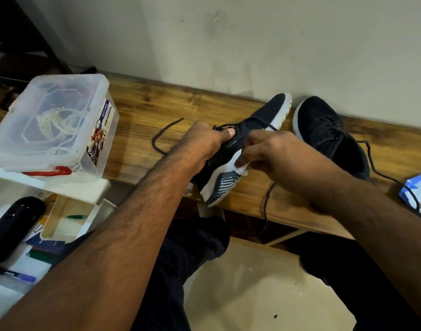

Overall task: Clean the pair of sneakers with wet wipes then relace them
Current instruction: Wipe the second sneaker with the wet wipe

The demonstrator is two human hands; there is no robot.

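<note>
Clear plastic lidded tub point(51, 125) holding tangled white cord, left hand point(202, 144) gripping the black white-soled sneaker point(250, 137) toe-away, right hand point(271, 151) pinching a white wipe point(242, 167) on its sole.

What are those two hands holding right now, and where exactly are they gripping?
The left hand grips the tilted sneaker around its collar, thumb on top. The right hand pinches a wet wipe against the sneaker's white midsole.

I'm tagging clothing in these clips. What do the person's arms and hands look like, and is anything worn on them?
Both forearms are bare and hairy, with no sleeves in view. The left hand and right hand wear no gloves, and no rings, watch or wristbands show. A short, unpainted thumbnail shows on the left hand. Dark trousers cover the lap below.
</note>
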